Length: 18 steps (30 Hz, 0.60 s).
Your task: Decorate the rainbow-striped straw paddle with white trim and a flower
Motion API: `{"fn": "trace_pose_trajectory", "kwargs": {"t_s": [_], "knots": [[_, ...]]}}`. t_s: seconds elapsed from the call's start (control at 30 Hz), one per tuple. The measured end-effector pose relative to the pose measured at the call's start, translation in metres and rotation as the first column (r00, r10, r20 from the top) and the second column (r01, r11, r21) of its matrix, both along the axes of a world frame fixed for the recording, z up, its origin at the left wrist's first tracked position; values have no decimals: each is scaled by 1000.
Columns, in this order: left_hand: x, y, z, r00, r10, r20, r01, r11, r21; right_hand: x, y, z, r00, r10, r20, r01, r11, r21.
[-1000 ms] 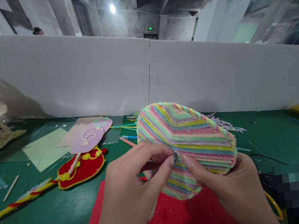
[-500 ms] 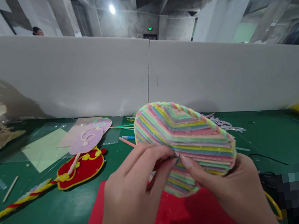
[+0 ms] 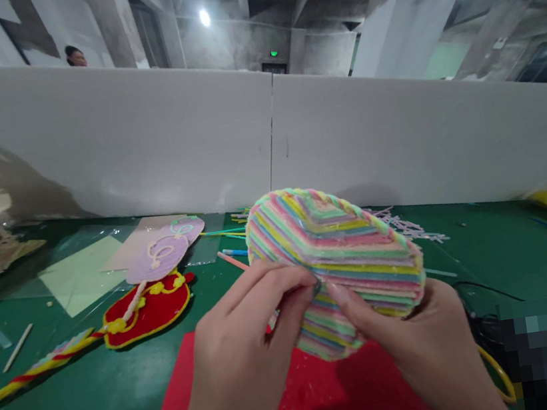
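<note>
A grey partition (image 3: 142, 128) was seen behind a green table (image 3: 93, 403), on which a red ornament (image 3: 137, 317) and a purple shape (image 3: 153, 264) were laid to the left. The striped disc (image 3: 370, 246) was held up, tilted, above a red sheet (image 3: 324, 400) in front of the body. By the right hand (image 3: 417, 341) it was firmly gripped at its right side, with the thumb placed on the face and the other fingers mostly hidden behind. By the left hand (image 3: 244, 330) the thumb and index finger were brought almost tip to tip at the disc's middle; it cannot be told if something small was pinched there. Compared with half a second earlier, the gap between these two fingers looked narrower, and the disc was shifted a little leftward. From this, fine work at one same spot could be judged as unfinished.
</note>
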<state>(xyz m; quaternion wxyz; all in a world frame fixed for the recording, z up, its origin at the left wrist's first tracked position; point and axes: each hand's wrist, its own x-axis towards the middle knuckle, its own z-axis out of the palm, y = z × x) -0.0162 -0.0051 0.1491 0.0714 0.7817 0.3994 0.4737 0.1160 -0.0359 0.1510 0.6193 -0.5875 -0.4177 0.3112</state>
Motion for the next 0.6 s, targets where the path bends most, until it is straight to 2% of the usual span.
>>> {"fn": "trace_pose_trajectory", "kwargs": {"t_s": [0.23,0.47,0.6], "knots": [[-2,2,2,998,-26,53,28,998,-51,3,0,-2,999,39,27,-39,999,-4],[0,1,0,999,-8,32,10,998,-58,13,5,-9,992,128,21,-127,992,-4],[0,-1,0,1000,-3,29,4,999,-33,8,3,-5,996,89,-29,-90,996,-28]]}}
